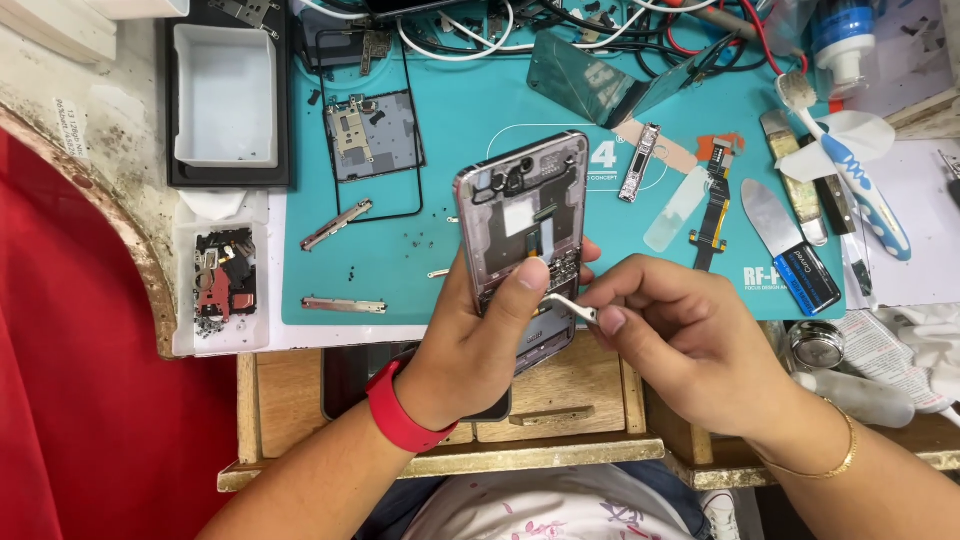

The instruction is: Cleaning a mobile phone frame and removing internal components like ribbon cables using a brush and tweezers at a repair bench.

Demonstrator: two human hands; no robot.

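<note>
My left hand [478, 335] grips an opened smartphone frame [524, 205], pinkish and upright, with its inner parts exposed; the thumb lies across its lower half. A red band sits on that wrist. My right hand [680, 335] pinches a small metal part or tool tip [572, 306] against the phone's lower right edge. A thin gold bangle circles the right wrist.
A teal work mat [450, 120] carries loose screws, metal strips, a removed shield plate [373, 135] and a flex cable [712, 205]. A white tray [225, 95] and a small parts box [222, 285] stand left. A toothbrush [855, 170], spudgers and cables lie right and behind.
</note>
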